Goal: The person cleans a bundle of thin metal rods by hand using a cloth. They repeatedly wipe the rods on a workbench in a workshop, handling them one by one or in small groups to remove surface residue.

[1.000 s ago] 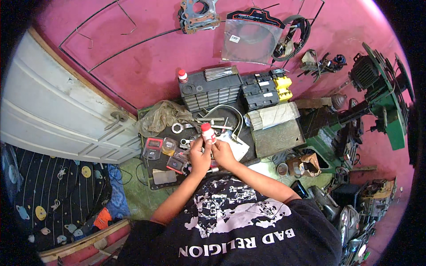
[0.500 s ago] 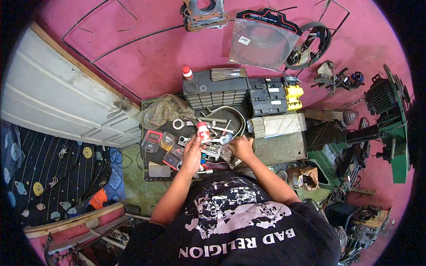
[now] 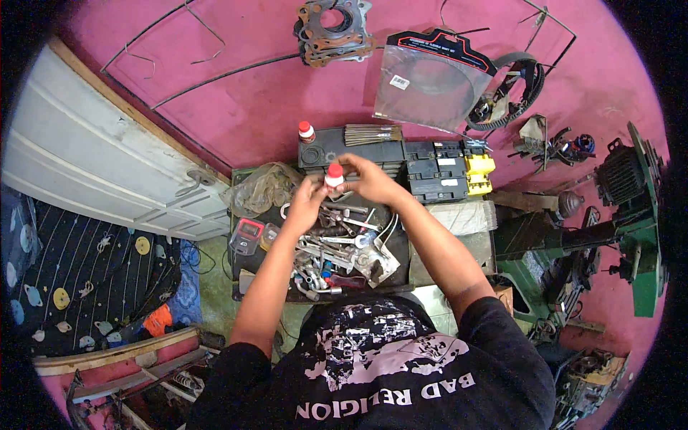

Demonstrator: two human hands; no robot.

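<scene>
A small white bottle with a red cap (image 3: pixel 334 175) is held upright between my two hands, in front of the black drawer cabinet (image 3: pixel 333 142). My left hand (image 3: pixel 306 205) grips it from the left, fingers closed against its side. From the right, my right hand (image 3: pixel 368 179) reaches around it, its fingers curled by the cap and its thumb low on the body. Beneath my forearms lies a heap of wrenches and sockets (image 3: pixel 333 251) on the dark bench top. A pale flat sheet or gasket (image 3: pixel 378 263) rests at the heap's right side.
Another red-capped bottle (image 3: pixel 306 131) and a bundle of thin rods (image 3: pixel 373 134) sit on the cabinet. Black and yellow batteries or cases (image 3: pixel 448 172) stand to its right. A crumpled plastic bag (image 3: pixel 265 188) and red-and-clear case (image 3: pixel 247 235) lie left. A green machine (image 3: pixel 530 279) stands far right.
My left hand has carried the bottle forward, away from the tool heap toward the cabinet. My right hand has left the pale sheet and come up to the bottle.
</scene>
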